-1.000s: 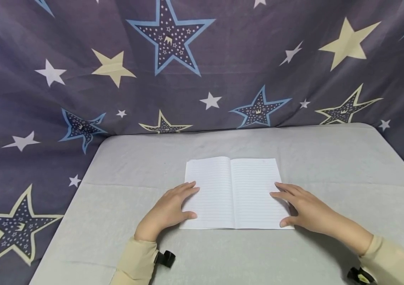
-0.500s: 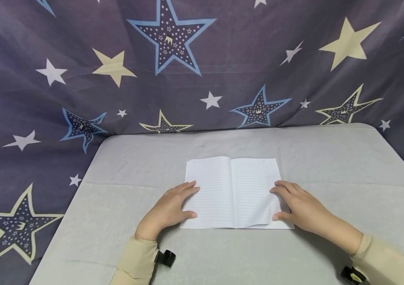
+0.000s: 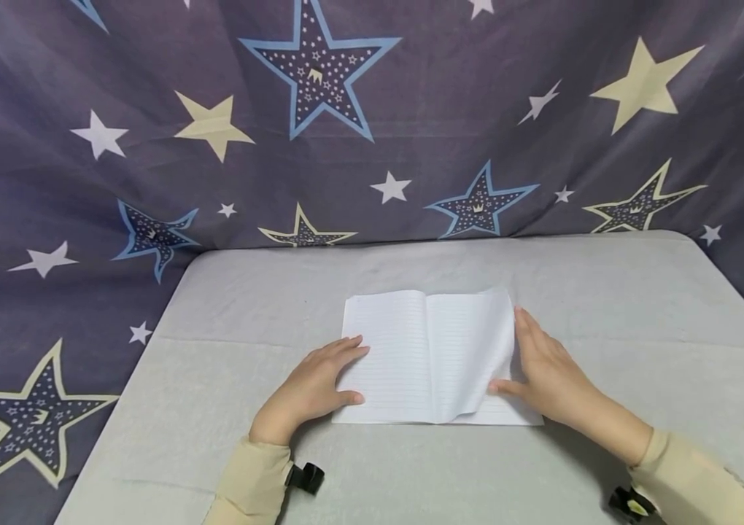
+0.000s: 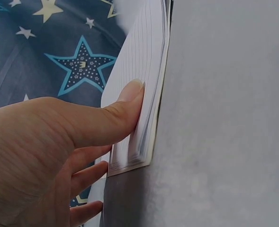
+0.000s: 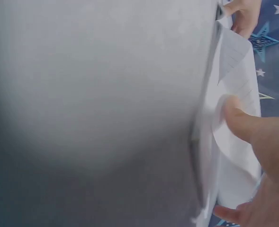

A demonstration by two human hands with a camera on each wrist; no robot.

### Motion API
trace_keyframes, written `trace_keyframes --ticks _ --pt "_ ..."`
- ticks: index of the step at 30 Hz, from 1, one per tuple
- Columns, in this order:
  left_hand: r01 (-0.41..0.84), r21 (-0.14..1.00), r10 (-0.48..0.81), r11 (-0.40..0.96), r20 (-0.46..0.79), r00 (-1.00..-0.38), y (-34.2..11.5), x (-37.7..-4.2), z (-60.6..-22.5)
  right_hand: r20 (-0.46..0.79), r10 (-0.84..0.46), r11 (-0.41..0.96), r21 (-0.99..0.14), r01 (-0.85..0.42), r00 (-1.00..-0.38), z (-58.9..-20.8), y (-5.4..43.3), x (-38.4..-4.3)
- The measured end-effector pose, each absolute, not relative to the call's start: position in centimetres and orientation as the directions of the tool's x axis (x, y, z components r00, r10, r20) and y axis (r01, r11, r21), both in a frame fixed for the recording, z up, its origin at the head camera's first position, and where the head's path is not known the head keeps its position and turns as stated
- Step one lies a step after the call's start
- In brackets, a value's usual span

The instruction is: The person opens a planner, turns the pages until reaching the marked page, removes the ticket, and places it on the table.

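Note:
An open notebook (image 3: 385, 364) with white ruled pages lies on the grey-covered table. On its left page rest the thumb and fingertips of my left hand (image 3: 311, 386); in the left wrist view its thumb (image 4: 125, 101) presses near the edge of the page stack. A single right-hand page (image 3: 477, 343) is lifted and curls toward the spine. My right hand (image 3: 552, 372) stands at that page's outer side, fingers extended and thumb pointing left against the sheet. The right wrist view shows the thumb (image 5: 236, 118) touching the paper, somewhat blurred.
The grey cloth (image 3: 247, 306) covers the table around the notebook. Behind it and at both sides hangs a dark curtain (image 3: 411, 87) with star prints. Black straps with small devices (image 3: 306, 477) sit at both wrists.
My right hand has moved left and its fingers have straightened upward. The right page, flat a second ago, has lifted and curled leftward. My left hand has stayed in place.

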State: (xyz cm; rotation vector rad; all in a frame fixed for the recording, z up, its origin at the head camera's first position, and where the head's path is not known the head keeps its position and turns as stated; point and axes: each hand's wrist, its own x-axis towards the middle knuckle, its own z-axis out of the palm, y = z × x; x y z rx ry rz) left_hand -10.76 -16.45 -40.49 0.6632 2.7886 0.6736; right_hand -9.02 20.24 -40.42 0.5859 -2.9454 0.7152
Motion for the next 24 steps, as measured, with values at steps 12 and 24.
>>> trace_keyframes --ticks 12,24 --pt "0.398 0.485 0.494 0.779 -0.083 -0.866 -17.0 -11.0 -40.5 0.263 -0.425 0.678 -0.542 -0.497 -0.866 -37.8 15.0 -8.1" --pt "0.346 0.463 0.428 0.816 -0.082 -0.9 -19.2 -11.3 -39.9 0.137 -0.633 0.628 -0.485 -0.608 -0.762 -38.9 11.6 -6.8"
